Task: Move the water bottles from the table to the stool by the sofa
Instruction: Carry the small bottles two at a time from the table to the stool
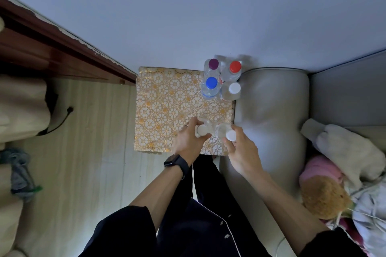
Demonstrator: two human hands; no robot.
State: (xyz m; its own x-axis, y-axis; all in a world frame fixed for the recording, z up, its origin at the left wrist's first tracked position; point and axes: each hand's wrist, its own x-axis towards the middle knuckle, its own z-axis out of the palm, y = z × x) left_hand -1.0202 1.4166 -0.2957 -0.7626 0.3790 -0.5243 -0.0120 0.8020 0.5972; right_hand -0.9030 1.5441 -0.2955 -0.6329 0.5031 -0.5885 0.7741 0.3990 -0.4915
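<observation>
White-capped bottles are gripped, one by the left hand point(189, 139), one by the right hand point(242, 150); bottle bodies are hidden beneath caps, labels unreadable.

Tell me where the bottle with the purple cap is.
In the head view, the purple-capped bottle stands at the far right corner of the patterned stool, against the wall, with the red-capped bottle on its right and the blue-capped bottle just in front.
</observation>
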